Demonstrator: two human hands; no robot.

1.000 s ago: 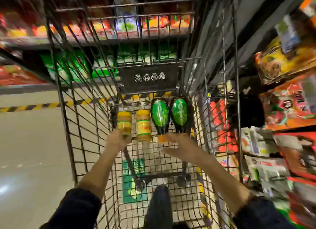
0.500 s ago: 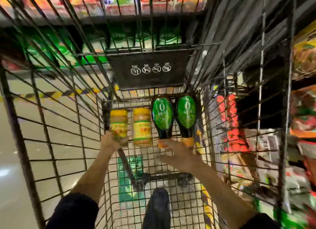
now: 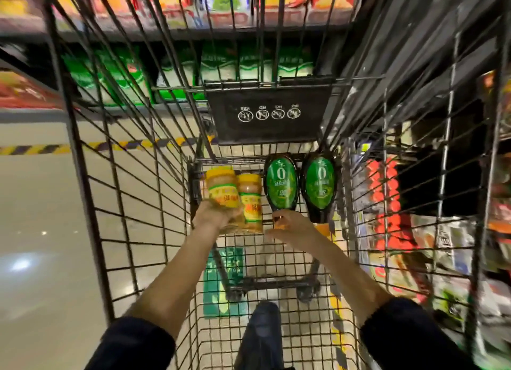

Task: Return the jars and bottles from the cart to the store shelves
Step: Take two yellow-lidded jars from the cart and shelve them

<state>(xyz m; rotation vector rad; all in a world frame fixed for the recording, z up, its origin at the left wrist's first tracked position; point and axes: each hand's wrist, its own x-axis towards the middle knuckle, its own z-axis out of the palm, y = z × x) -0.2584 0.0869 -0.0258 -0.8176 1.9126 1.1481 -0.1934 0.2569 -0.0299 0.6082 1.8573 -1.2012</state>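
Note:
Inside the wire cart (image 3: pixel 132 214), at its far end, lie two yellow-lidded jars and two dark bottles with green labels. My left hand (image 3: pixel 214 217) grips the left jar (image 3: pixel 222 191), which is raised and tilted over the second jar (image 3: pixel 250 201). My right hand (image 3: pixel 293 227) pinches the orange cap end of the left bottle (image 3: pixel 281 185). The right bottle (image 3: pixel 320 187) lies beside it, untouched, against the cart's right side.
Store shelves with red, white and mixed packets (image 3: pixel 392 203) stand close on the right. More shelves with green packets (image 3: pixel 110 76) run ahead beyond the cart. Pale floor with a yellow-black stripe (image 3: pixel 36 149) lies to the left. My dark shoe (image 3: pixel 260 333) shows under the basket.
My left hand has lifted the left jar up off the cart floor and tilted it over its neighbour. My right hand has closed on the left bottle's cap. The view has moved closer.

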